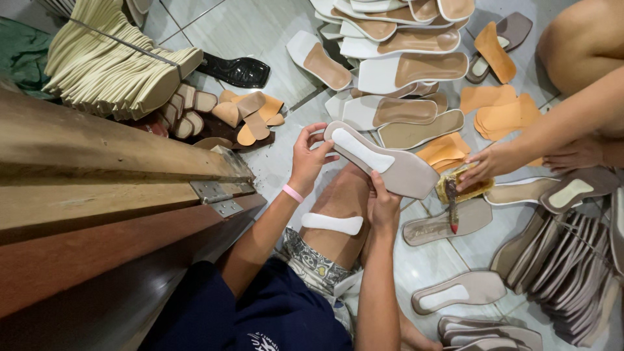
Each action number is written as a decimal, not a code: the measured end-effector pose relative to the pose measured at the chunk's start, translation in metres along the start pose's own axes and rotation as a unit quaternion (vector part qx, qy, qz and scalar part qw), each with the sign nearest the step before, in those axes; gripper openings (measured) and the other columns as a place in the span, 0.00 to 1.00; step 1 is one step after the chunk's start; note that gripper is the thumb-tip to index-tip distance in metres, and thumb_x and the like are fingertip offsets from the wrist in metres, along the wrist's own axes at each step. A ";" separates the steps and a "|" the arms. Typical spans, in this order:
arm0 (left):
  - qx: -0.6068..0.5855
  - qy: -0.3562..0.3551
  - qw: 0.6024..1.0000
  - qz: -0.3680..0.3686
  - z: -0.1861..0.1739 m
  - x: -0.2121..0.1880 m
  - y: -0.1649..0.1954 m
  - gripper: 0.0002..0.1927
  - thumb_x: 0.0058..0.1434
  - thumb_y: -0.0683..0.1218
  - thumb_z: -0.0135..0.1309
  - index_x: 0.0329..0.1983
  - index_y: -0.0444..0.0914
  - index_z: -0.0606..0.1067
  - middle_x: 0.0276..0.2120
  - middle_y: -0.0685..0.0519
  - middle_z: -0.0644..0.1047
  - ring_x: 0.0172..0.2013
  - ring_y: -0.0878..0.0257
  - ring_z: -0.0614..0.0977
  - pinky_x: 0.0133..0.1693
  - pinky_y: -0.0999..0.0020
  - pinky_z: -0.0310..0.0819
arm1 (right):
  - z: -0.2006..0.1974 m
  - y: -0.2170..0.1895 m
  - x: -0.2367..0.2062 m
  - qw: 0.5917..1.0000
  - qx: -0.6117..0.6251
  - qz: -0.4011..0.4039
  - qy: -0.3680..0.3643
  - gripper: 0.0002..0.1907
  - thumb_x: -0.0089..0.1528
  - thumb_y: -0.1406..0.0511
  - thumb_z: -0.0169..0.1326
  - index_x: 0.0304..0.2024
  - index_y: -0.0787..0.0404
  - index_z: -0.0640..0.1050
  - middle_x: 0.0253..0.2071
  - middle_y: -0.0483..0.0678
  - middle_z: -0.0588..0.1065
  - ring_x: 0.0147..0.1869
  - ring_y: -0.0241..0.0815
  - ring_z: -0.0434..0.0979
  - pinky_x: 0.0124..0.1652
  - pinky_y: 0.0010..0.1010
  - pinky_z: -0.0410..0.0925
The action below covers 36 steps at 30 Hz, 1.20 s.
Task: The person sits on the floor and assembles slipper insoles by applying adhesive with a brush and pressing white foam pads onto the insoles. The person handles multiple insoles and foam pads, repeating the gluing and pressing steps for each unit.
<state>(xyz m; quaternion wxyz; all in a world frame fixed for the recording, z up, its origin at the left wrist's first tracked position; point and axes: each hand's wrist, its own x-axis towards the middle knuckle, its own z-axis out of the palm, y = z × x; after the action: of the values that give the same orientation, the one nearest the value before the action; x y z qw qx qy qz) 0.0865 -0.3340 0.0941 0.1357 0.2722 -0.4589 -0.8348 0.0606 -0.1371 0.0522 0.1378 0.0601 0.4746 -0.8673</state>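
I hold a grey shoe sole [406, 172] with a white patch on it, sole side up, above my knee. My left hand [308, 156] grips its rounded end, and my right hand [383, 203] holds its lower edge from beneath. A white strip [332, 223] lies across my thigh. To the right, another person's hand [489, 166] reaches onto a small glue container [465, 188] with a brush [452, 209] in it.
Rows of finished soles [416, 68] with tan insoles lie on the tiled floor ahead. Orange insole cut-outs [504, 114] sit at right. Stacked grey soles [565, 260] fill the lower right. A cream bundle [110, 62] and wooden beams [97, 169] are at left.
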 end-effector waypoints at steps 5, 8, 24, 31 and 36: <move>0.026 -0.001 1.000 -0.006 -0.004 -0.002 -0.004 0.20 0.64 0.39 0.55 0.60 0.35 0.68 0.50 0.47 0.76 0.42 0.60 0.84 0.39 0.65 0.84 | 0.010 -0.005 -0.001 0.999 0.037 -0.020 -0.009 0.27 0.64 0.75 0.56 0.65 0.65 0.67 0.60 0.51 0.73 0.61 0.43 0.75 0.60 0.33 0.70; 0.143 0.017 0.987 0.069 -0.003 -0.005 -0.008 0.21 0.63 0.41 0.57 0.60 0.35 0.70 0.51 0.46 0.76 0.44 0.57 0.83 0.40 0.65 0.83 | 0.016 -0.012 -0.002 0.999 0.026 -0.019 -0.019 0.25 0.65 0.73 0.57 0.64 0.65 0.69 0.60 0.50 0.73 0.62 0.42 0.75 0.61 0.34 0.69; 0.620 -0.158 0.629 0.442 0.021 -0.048 -0.032 0.15 0.71 0.41 0.61 0.61 0.42 0.82 0.61 0.50 0.77 0.64 0.52 0.75 0.69 0.46 0.57 | 0.040 -0.071 -0.023 0.993 -0.067 -0.078 0.051 0.15 0.65 0.67 0.62 0.52 0.69 0.80 0.48 0.45 0.80 0.51 0.36 0.79 0.52 0.30 0.74; 0.562 -0.145 0.668 0.467 -0.003 -0.033 -0.042 0.12 0.73 0.34 0.54 0.55 0.37 0.82 0.52 0.47 0.82 0.59 0.49 0.81 0.66 0.48 0.69 | 0.030 -0.056 -0.026 0.992 -0.061 -0.100 0.044 0.16 0.65 0.68 0.63 0.53 0.68 0.78 0.51 0.46 0.79 0.54 0.36 0.78 0.55 0.30 0.73; 0.589 -0.098 0.664 0.450 -0.027 -0.008 -0.060 0.11 0.74 0.36 0.51 0.57 0.34 0.78 0.52 0.46 0.82 0.55 0.51 0.83 0.59 0.57 0.76 | 0.008 -0.021 -0.017 0.995 -0.033 0.084 0.041 0.26 0.69 0.58 0.54 0.63 0.70 0.75 0.63 0.52 0.75 0.69 0.43 0.72 0.70 0.36 0.60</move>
<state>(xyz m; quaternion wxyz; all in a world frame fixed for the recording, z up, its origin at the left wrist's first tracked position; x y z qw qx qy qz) 0.1099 -0.3162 0.0349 0.2603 -0.0272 -0.9323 -0.2499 0.0706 -0.1303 0.0777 0.1931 0.1306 0.5012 -0.8334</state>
